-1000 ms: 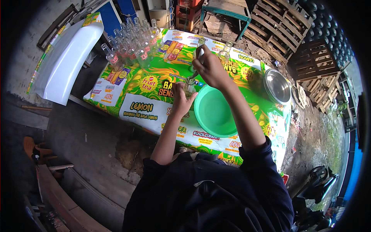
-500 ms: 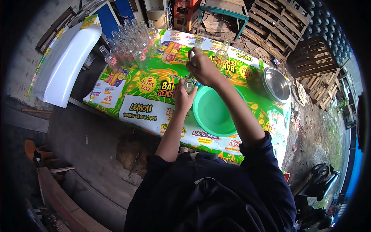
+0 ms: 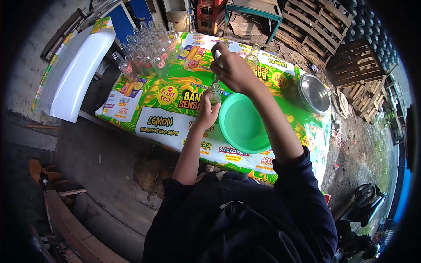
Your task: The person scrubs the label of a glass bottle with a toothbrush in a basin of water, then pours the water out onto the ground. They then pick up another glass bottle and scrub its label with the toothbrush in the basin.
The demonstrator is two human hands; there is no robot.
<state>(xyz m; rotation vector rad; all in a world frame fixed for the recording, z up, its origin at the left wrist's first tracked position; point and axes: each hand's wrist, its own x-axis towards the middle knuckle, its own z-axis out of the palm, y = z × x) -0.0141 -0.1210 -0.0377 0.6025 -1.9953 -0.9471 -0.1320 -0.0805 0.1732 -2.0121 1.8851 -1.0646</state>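
My left hand (image 3: 207, 115) is closed around a clear glass bottle (image 3: 214, 96), held upright with its mouth up at the left rim of a green plastic basin (image 3: 222, 130). Above the bottle's mouth, my right hand (image 3: 236, 73) grips a white-handled tool (image 3: 218, 58). Its thin lower end points down at the bottle; the tip cannot be made out. Past my right hand, a clear glass bottle (image 3: 253, 56) stands on the table, with another bottle (image 3: 226, 44) partly hidden behind the hand.
Several clear bottles (image 3: 147, 55) stand grouped at the table's back left. Stacked steel bowls (image 3: 315, 93) sit at the right edge. A printed green cover (image 3: 169, 95) lies over the table (image 3: 153, 127). Wooden pallets (image 3: 318, 24) and red crates (image 3: 208, 19) are behind.
My right hand has risen slightly with the white-handled tool. The bottle in my left hand has moved a little nearer to me, and more of its neck shows.
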